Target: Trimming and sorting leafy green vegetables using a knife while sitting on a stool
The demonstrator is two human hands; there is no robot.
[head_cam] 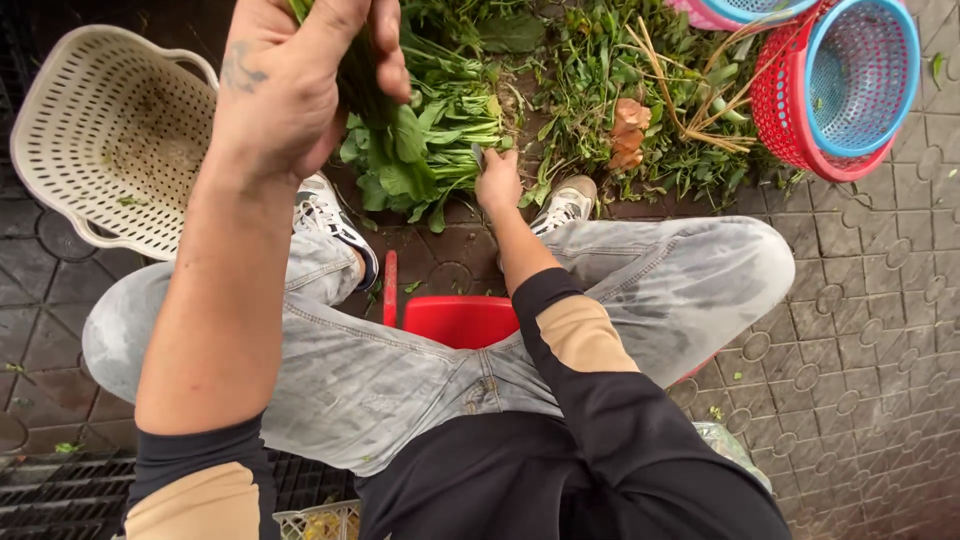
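Head view looks straight down on a seated person's lap, with dark paving all round. Taking the pile of leafy greens [430, 150] on the ground ahead of the knees as landmark: the cream basket [110, 130] lies well to its left, the red-and-blue nested baskets [850, 85] well to its right past a litter of stems and trimmings [650, 110], and the red stool [460, 320] sits just below it, between the legs.

The left hand [290, 90] is raised above the pile's left part, fingers closed round a dark green bunch [365, 85]. The right hand [497, 180] reaches to the pile's lower right edge, fingers curled onto stalks there; whether it grips them I cannot tell.

By my judgement the work is sorting or picking over greens, one bunch in hand. A next move would call for separating stalks cleanly without dragging the pile.

Open paving lies between pile and cream basket; shoes [335, 225] crowd the pile's near edge.
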